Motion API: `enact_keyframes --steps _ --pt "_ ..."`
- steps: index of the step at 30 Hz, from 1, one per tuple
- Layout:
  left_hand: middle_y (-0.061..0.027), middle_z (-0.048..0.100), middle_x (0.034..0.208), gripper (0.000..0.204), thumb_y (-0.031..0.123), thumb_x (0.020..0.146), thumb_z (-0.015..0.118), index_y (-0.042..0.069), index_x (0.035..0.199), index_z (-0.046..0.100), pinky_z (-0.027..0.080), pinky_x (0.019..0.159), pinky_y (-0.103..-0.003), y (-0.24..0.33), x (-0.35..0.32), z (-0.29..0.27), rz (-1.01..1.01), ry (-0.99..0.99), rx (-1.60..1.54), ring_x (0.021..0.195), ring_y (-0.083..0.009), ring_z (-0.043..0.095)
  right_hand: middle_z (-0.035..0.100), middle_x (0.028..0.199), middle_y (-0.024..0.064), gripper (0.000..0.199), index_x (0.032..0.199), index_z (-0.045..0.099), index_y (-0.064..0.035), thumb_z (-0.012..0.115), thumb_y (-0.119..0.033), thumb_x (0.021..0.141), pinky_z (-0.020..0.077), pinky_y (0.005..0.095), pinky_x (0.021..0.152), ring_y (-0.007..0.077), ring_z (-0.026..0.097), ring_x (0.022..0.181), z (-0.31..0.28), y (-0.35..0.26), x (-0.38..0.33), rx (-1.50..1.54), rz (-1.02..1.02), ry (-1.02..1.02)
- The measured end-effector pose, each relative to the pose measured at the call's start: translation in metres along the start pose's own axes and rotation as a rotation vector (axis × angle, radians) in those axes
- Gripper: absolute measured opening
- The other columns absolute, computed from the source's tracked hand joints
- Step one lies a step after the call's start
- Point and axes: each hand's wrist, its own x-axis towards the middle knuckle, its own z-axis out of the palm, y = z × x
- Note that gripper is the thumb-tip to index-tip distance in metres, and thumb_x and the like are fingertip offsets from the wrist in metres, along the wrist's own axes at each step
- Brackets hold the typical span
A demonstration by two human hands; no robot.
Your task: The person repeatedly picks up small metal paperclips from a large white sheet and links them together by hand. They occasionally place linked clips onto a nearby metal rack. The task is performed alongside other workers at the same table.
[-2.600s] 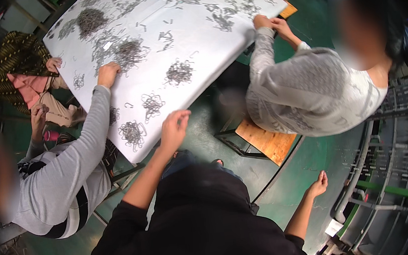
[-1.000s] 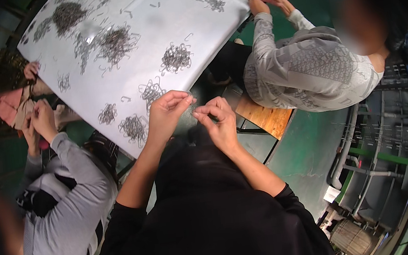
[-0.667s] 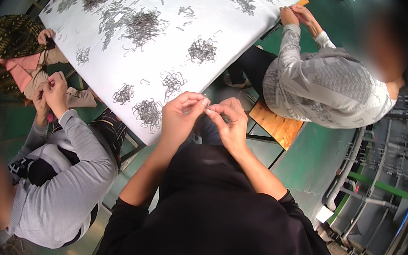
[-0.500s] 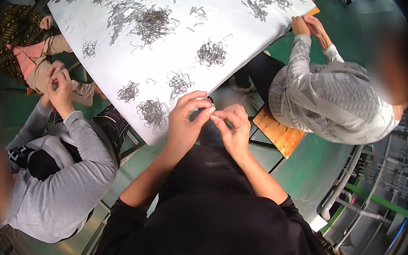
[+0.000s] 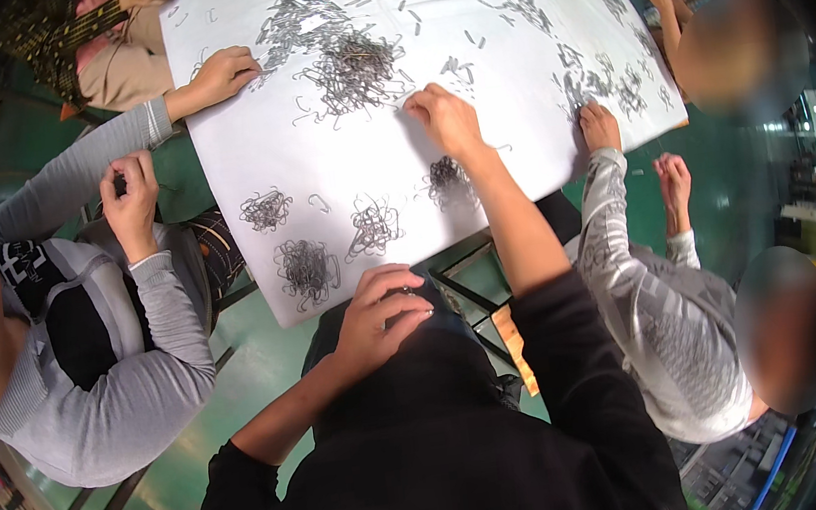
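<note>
A white sheet (image 5: 508, 72) covers the table and is strewn with heaps of small grey wire clips. My right hand (image 5: 443, 120) reaches out over the sheet, fingers bent down onto it beside the largest clip heap (image 5: 351, 60); I cannot see whether it pinches a clip. A smaller heap (image 5: 444, 175) lies just under my right wrist. My left hand (image 5: 379, 309) stays close to me at the table's near edge, fingers curled, its inside hidden. More small heaps (image 5: 307, 266) lie near it.
A person in grey sleeves on my left has one hand (image 5: 221, 75) on the sheet and one (image 5: 129, 191) off it. A person in a patterned grey sweater on my right touches the sheet edge with a hand (image 5: 599, 122). Green floor lies below.
My hands were together in front of me working something small. My right hand has since stretched out onto the sheet toward the large heap; my left hand stayed near the table edge.
</note>
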Motion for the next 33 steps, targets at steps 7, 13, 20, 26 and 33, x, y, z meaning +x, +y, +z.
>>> enact_keyframes --steps 7,13,20,26,33 --pt "-0.0037 0.063 0.106 0.013 0.006 0.074 0.075 0.010 0.085 0.071 0.048 0.088 -0.036 0.004 0.000 0.002 -0.060 0.082 -0.005 0.109 -0.0267 0.056 0.067 0.099 0.0050 0.014 0.092 0.068 -0.0122 0.063 -0.023 0.085 0.0525 0.0386 0.078 0.0264 0.065 0.091 0.021 0.031 0.066 -0.378 -0.039 -0.475" --pt "-0.0036 0.062 0.097 0.012 0.006 0.074 0.074 0.009 0.086 0.070 0.049 0.081 -0.034 -0.002 -0.006 0.005 -0.037 0.074 0.011 0.096 -0.0233 0.057 0.066 0.089 0.0099 0.018 0.095 0.062 -0.0020 0.064 -0.018 0.088 0.0515 0.0326 0.073 0.0199 0.064 0.077 0.016 0.001 0.005 0.247 0.194 -0.413" --pt "-0.0063 0.062 0.090 0.012 0.003 0.076 0.073 0.005 0.087 0.067 0.048 0.074 -0.033 -0.011 -0.015 0.005 0.051 0.050 -0.009 0.087 -0.0233 0.059 0.063 0.083 0.0047 0.012 0.096 0.060 -0.0001 0.062 -0.011 0.092 0.0457 0.0236 0.059 0.0106 0.058 0.066 -0.050 -0.082 -0.139 1.266 0.537 -0.152" --pt "-0.0069 0.062 0.089 0.014 0.002 0.076 0.073 0.006 0.088 0.067 0.049 0.072 -0.033 -0.010 -0.026 0.007 0.085 0.047 -0.024 0.085 -0.0225 0.059 0.056 0.088 -0.0003 0.007 0.092 0.062 -0.0017 0.065 -0.007 0.089 0.0390 0.0200 0.067 0.0058 0.049 0.077 -0.074 -0.148 -0.237 1.406 0.719 0.098" --pt "-0.0063 0.061 0.088 0.014 0.001 0.075 0.073 0.006 0.087 0.067 0.048 0.070 -0.031 -0.005 -0.028 0.014 0.110 0.033 -0.027 0.082 -0.0212 0.059 0.051 0.106 0.0023 0.003 0.088 0.064 -0.0013 0.066 -0.003 0.087 0.0423 0.0239 0.084 0.0096 0.050 0.096 -0.063 -0.165 -0.262 1.325 0.724 0.300"
